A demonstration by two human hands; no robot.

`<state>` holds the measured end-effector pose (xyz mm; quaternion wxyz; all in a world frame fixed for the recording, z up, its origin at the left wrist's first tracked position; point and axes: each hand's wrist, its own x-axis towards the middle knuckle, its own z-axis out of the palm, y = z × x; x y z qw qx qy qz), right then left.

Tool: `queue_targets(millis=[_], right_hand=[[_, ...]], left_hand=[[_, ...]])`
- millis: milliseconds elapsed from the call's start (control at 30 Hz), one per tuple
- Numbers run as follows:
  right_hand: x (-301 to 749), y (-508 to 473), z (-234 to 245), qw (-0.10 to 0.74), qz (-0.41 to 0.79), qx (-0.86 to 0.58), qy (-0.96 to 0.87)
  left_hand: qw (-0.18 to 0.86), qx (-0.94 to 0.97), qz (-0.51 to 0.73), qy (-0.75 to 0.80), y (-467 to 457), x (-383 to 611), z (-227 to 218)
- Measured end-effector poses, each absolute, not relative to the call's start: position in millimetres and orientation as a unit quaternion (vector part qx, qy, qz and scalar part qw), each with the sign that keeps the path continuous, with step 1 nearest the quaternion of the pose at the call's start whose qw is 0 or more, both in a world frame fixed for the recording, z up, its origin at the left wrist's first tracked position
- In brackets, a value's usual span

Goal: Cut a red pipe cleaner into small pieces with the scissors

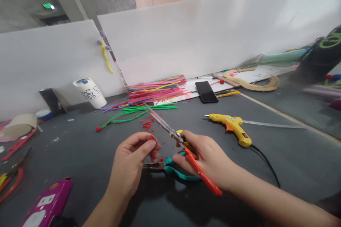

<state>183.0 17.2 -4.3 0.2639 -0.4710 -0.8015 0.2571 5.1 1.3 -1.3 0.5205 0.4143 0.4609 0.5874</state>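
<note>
My right hand (205, 154) holds scissors (162, 122) with red and yellow handles; their blades point up and to the left. My left hand (133, 156) is closed in a pinch, with a small red piece (152, 137) showing at its fingertips. What exactly that piece is, I cannot make out. Beneath both hands lie pliers (170, 166) with teal handles, partly covered. Several red scraps (147, 125) are scattered on the dark table just beyond my left hand. Behind them rest green pipe cleaners (130, 113), one ending in a red ball (98, 128).
A yellow glue gun (231, 124) with its cord lies to the right. At the back are a phone (206, 92), a pile of coloured pipe cleaners (157, 90), a white cup (90, 94) and a white partition (199, 39). A magenta device (50, 202) sits front left.
</note>
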Motion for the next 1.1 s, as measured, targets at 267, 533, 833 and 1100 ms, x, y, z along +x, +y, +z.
queue_targets(millis=[267,533,833,1100], right_hand=[[189.3,14.8,-19.7,0.188,0.113,-0.475,-0.853],[188.2,13.1,-22.5,0.188,0.068,-0.46,-0.865],[187.5,13.3,-26.2,0.199,0.036,-0.449,-0.87],[185.9,13.6,-25.4,0.193,0.026,-0.452,-0.871]], left_hand=[[0.516,0.413,0.632,0.404,-1.9,0.5,2.5],[0.514,0.41,0.648,0.385,-1.4,0.4,1.6],[0.518,0.402,0.652,0.381,-1.8,1.0,2.1],[0.522,0.403,0.651,0.375,-2.3,1.0,3.5]])
